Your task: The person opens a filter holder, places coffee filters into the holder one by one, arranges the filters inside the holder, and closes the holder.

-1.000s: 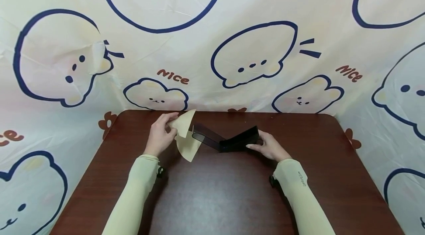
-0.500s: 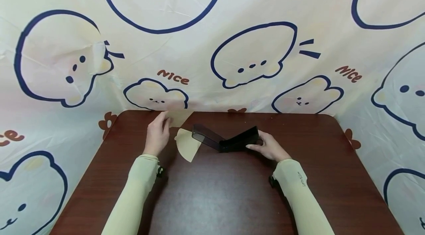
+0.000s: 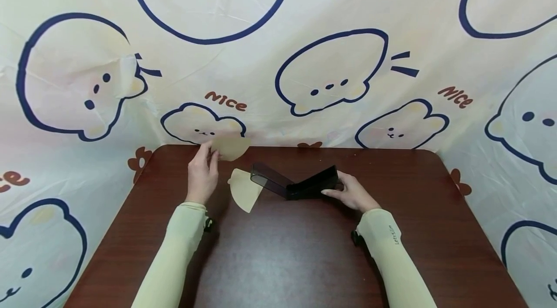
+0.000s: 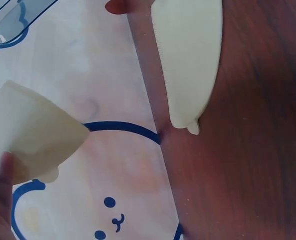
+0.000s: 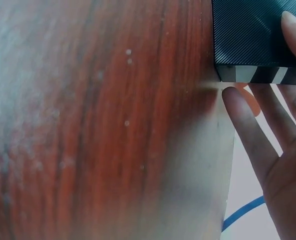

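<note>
In the head view, my left hand [image 3: 202, 177] pinches a tan paper coffee filter [image 3: 230, 147] by its left edge, raised at the table's far edge. The left wrist view shows this coffee filter [image 4: 32, 130] with a finger against it. A second coffee filter [image 3: 244, 192] lies on the table, its right corner showing through the smoky clear lid [image 3: 271, 180] of a black box. The black box [image 3: 313, 184] stands tilted with its lid swung out leftward. My right hand [image 3: 353, 193] holds the box's right end, thumb on the ribbed face [image 5: 253, 35] in the right wrist view.
A dark brown wooden table [image 3: 283, 255] lies under both hands. Behind it and at both sides hangs a pale curtain [image 3: 261, 71] printed with cartoon bears, reaching down to the table's far edge.
My left hand has drawn the upper coffee filter up and left, away from the one on the table, and tilted it flatter. The right hand and the box have stayed in place.
</note>
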The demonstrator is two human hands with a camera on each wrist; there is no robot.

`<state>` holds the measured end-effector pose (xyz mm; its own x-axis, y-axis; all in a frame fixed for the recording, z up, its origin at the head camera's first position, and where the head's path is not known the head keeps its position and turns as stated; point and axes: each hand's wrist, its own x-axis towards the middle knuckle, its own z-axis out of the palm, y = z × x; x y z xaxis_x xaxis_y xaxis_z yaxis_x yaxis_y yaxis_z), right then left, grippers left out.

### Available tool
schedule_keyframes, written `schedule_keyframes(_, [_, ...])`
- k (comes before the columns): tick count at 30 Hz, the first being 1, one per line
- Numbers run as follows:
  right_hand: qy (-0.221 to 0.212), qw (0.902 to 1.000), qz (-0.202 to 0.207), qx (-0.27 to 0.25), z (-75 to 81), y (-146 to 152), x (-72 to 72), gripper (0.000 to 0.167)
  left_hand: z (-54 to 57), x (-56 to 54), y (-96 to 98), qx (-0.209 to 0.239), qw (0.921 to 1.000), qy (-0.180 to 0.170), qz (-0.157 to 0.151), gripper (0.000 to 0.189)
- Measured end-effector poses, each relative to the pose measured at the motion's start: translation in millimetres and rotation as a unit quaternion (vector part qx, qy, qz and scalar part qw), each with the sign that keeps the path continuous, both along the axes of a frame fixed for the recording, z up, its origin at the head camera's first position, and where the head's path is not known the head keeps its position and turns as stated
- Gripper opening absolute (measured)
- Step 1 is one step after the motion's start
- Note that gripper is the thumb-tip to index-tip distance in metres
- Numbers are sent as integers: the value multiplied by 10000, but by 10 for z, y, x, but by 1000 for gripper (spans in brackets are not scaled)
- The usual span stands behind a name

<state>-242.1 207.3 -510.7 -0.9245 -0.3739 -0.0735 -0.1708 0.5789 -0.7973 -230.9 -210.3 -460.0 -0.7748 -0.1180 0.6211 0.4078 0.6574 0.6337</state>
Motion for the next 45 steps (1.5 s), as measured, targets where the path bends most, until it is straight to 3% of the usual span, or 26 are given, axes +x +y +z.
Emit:
schedule_keyframes(9, [93,10000,13,4,3,-8,-10,40,85,-9,74,164,9988,453,-105,23])
schedule_keyframes(15, [104,9999,13,48,2,-2,-11,42,199,-6,156,314,9965,726,-265,23])
schedule_keyframes(25, [64,10000,-2,-3,10,-4,-1,38,304,-23,224,528,9938,964,-192,15])
schedule_keyframes(35, [-20,10000,-10,53,-21,18,-3,60,346,-26,233,653,9915,1086,-302,12])
schedule_keyframes(45, [83,10000,5,1,-21,8,-7,45,495,-22,280,497,9884,1338,-524,11])
